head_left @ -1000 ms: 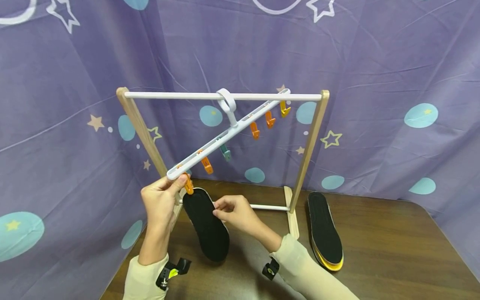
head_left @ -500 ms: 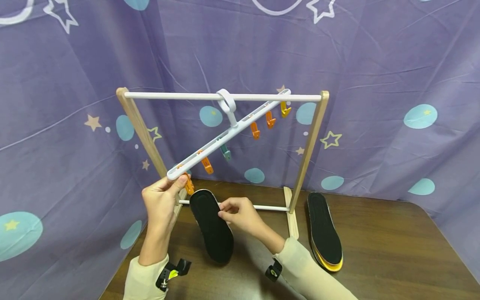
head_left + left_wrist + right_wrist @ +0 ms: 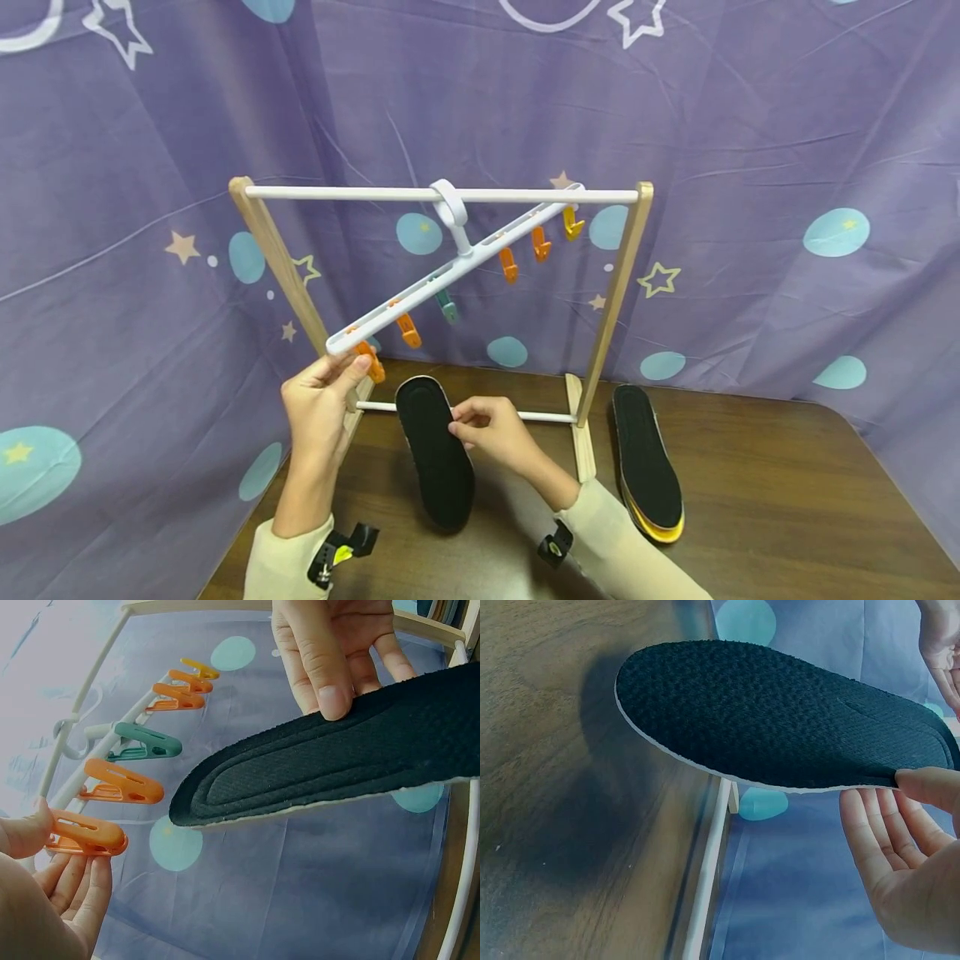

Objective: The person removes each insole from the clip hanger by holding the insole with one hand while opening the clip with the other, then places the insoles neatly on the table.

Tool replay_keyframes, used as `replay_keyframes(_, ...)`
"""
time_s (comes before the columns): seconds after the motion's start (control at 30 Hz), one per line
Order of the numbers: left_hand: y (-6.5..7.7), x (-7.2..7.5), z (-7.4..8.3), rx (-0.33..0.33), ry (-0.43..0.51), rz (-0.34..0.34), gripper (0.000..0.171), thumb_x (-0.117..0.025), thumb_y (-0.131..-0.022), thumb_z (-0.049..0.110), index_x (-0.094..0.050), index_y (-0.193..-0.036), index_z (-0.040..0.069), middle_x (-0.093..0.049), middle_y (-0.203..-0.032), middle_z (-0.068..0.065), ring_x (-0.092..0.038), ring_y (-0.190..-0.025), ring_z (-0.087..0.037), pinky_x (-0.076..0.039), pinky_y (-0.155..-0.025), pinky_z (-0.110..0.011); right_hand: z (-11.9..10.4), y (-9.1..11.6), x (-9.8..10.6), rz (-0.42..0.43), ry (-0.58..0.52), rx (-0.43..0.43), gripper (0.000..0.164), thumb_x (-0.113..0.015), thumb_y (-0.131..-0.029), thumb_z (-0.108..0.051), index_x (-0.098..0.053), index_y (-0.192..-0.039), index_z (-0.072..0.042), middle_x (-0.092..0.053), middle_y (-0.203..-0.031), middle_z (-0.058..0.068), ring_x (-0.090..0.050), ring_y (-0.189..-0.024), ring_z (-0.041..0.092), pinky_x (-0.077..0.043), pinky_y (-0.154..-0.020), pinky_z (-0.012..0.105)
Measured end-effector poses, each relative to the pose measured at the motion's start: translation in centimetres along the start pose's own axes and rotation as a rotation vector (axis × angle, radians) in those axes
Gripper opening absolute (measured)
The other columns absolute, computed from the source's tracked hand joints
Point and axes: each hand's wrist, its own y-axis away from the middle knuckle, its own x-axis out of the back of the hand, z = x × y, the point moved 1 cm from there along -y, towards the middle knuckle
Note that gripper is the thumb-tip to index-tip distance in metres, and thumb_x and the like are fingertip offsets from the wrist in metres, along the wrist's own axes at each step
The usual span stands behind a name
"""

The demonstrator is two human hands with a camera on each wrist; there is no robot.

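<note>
A white clip hanger hangs tilted from the rack's top bar, its left end low. At that end my left hand pinches an orange clothespin between thumb and fingers. My right hand holds a black insole by its right edge, thumb on the dark face and fingers behind. The insole is raised over the table, narrower end up, just right of the pinched clothespin and apart from it. More orange clothespins, a green one and a yellow one line the hanger with nothing in them.
A wooden rack with white bars stands on the brown table. Right of it lies another black insole with a yellow underside showing. A purple patterned curtain surrounds the table's back and sides.
The insole has moved right, away from the orange clothespin that its top end was close to, carried by my right hand. My left hand stays on the clothespin, almost still.
</note>
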Motion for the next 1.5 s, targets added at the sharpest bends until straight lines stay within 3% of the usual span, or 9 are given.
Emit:
replay_keyframes(0.13,0.0,0.1,-0.2,0.003,-0.012,-0.008,0.011,-0.078,-0.082,-0.012,-0.076,-0.093,-0.011,-0.077,-0.076,0.002,-0.07,-0.068,-0.005,-0.058,-0.067,-0.016,0.1,0.3,0.4,0.002,-0.013,0.004,0.015,-0.072,-0.089,0.003,-0.07,-0.1,0.013,-0.072,-0.09,0.031,-0.071,-0.074,0.026,-0.059,-0.061,0.02)
replay_keyframes(0.4,-0.1,0.2,-0.4,-0.016,0.047,-0.067,0.013,-0.071,-0.086,-0.015,-0.074,-0.098,-0.014,-0.079,-0.082,-0.001,-0.074,-0.075,-0.007,-0.06,-0.073,-0.019,0.2,0.8,1.2,0.022,-0.01,0.008,0.013,-0.072,-0.09,0.002,-0.071,-0.099,0.011,-0.073,-0.09,0.03,-0.07,-0.072,0.019,-0.059,-0.061,0.021)
replay_keyframes(0.53,-0.1,0.4,-0.7,-0.01,0.052,-0.073,0.015,-0.071,-0.087,-0.014,-0.071,-0.101,-0.019,-0.079,-0.083,-0.003,-0.075,-0.076,-0.009,-0.061,-0.073,-0.02,0.6,1.1,1.5,0.029,-0.024,-0.001,0.014,-0.072,-0.089,0.002,-0.07,-0.099,0.012,-0.072,-0.09,0.031,-0.07,-0.072,0.021,-0.064,-0.064,0.039)
replay_keyframes(0.63,0.0,0.5,-0.8,-0.001,0.049,-0.068,0.019,-0.071,-0.087,-0.013,-0.069,-0.103,-0.022,-0.079,-0.083,-0.004,-0.075,-0.076,-0.011,-0.061,-0.073,-0.021,0.8,1.4,1.7,0.033,-0.032,-0.019,0.015,-0.072,-0.089,0.002,-0.069,-0.1,0.013,-0.072,-0.091,0.031,-0.068,-0.071,0.014,-0.063,-0.065,0.044)
replay_keyframes(0.8,-0.1,0.5,-0.8,0.003,0.025,-0.044,0.015,-0.072,-0.086,-0.013,-0.072,-0.1,-0.018,-0.079,-0.082,-0.002,-0.075,-0.075,-0.009,-0.061,-0.074,-0.02,1.0,1.6,2.1,0.041,-0.05,-0.042,0.016,-0.072,-0.09,0.001,-0.07,-0.101,0.012,-0.072,-0.091,0.03,-0.066,-0.071,0.009,-0.061,-0.063,0.025)
replay_keyframes(0.9,-0.1,0.6,-0.9,0.004,0.007,-0.031,0.015,-0.073,-0.085,-0.013,-0.073,-0.099,-0.017,-0.079,-0.081,0.0,-0.074,-0.074,-0.007,-0.06,-0.074,-0.018,1.0,1.8,2.5,0.042,-0.056,-0.044,0.016,-0.072,-0.09,0.001,-0.07,-0.101,0.012,-0.072,-0.091,0.03,-0.066,-0.071,0.009,-0.061,-0.063,0.025)
replay_keyframes(1.1,-0.2,0.6,-1.0,-0.017,0.022,-0.048,0.02,-0.072,-0.086,-0.013,-0.067,-0.101,-0.025,-0.079,-0.081,-0.002,-0.074,-0.072,-0.009,-0.06,-0.072,-0.018,0.8,2.3,3.4,0.057,-0.045,-0.054,0.016,-0.072,-0.091,0.001,-0.07,-0.102,0.012,-0.072,-0.093,0.031,-0.067,-0.072,0.008,-0.064,-0.066,0.036)
replay_keyframes(1.3,-0.3,0.6,-1.3,-0.022,0.062,-0.066,0.015,-0.071,-0.086,-0.014,-0.069,-0.1,-0.021,-0.078,-0.082,-0.005,-0.075,-0.073,-0.011,-0.061,-0.072,-0.02,0.9,2.8,4.7,0.07,-0.019,-0.056,0.017,-0.072,-0.091,0.001,-0.069,-0.103,0.012,-0.072,-0.093,0.03,-0.067,-0.072,0.006,-0.062,-0.065,0.026)
replay_keyframes(1.5,-0.3,0.6,-1.5,-0.012,0.072,-0.065,0.017,-0.071,-0.087,-0.014,-0.069,-0.101,-0.022,-0.079,-0.082,-0.005,-0.075,-0.073,-0.012,-0.061,-0.073,-0.021,0.9,3.5,6.1,0.093,-0.01,-0.077,0.019,-0.072,-0.091,0.0,-0.069,-0.105,0.012,-0.072,-0.095,0.03,-0.067,-0.074,0.007,-0.063,-0.067,0.031)
